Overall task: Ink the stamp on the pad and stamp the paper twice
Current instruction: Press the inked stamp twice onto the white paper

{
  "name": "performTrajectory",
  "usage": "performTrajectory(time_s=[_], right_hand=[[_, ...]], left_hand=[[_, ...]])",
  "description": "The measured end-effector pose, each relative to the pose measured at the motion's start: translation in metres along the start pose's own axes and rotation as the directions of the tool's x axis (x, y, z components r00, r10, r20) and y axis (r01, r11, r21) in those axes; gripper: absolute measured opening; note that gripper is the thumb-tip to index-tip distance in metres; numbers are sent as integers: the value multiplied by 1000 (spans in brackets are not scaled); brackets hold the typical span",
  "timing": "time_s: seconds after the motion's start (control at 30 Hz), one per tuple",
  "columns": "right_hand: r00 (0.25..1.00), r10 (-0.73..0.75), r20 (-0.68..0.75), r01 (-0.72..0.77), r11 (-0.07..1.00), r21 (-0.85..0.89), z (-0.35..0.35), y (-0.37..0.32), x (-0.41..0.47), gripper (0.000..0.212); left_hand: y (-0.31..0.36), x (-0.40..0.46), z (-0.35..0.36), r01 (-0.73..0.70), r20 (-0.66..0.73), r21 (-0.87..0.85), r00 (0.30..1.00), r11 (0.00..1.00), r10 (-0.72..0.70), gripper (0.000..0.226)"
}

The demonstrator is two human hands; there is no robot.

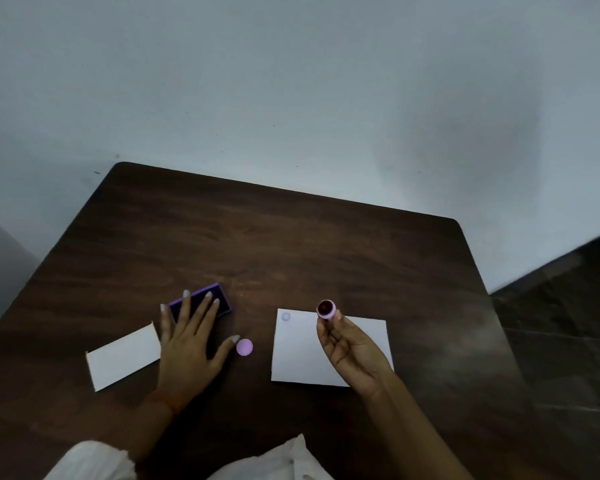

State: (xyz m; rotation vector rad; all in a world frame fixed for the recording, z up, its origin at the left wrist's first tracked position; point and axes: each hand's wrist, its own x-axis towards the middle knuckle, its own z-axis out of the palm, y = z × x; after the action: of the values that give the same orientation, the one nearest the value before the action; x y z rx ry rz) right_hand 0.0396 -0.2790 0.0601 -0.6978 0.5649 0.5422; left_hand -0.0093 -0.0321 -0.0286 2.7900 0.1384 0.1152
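My right hand (350, 351) holds a small pink round stamp (326, 309) above the white paper (298, 355), its dark inked face turned away from me toward the wall. One faint round print (285, 317) shows in the paper's far left corner. My left hand (187, 344) lies flat on the table, fingers spread, with its fingertips resting on the purple ink pad (219, 299). A pink round cap (244, 347) lies on the table just right of my left thumb.
A white card or box lid (122, 356) lies left of my left hand. The dark wooden table (291, 244) stands against a pale wall (291, 81); its right edge drops to a dark tiled floor (568, 323).
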Motion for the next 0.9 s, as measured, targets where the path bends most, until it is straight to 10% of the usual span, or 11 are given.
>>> performTrajectory(time_s=[0.23, 0.5, 0.67, 0.9], right_hand=[[998, -52, 28, 52, 998, -26, -25, -8, 6, 66], [973, -206, -102, 158, 920, -359, -26, -6, 24, 16], [853, -522, -5, 249, 416, -875, -14, 9, 38, 22], [706, -582, 403, 303, -267, -915, -7, 21, 66, 9]], left_hand=[[60, 22, 25, -235, 123, -69, 962, 970, 242, 90], [61, 36, 39, -245, 235, -85, 937, 966, 258, 106], [61, 36, 41, -209, 224, -117, 947, 971, 231, 99], [60, 34, 42, -227, 175, -119, 954, 967, 245, 99]])
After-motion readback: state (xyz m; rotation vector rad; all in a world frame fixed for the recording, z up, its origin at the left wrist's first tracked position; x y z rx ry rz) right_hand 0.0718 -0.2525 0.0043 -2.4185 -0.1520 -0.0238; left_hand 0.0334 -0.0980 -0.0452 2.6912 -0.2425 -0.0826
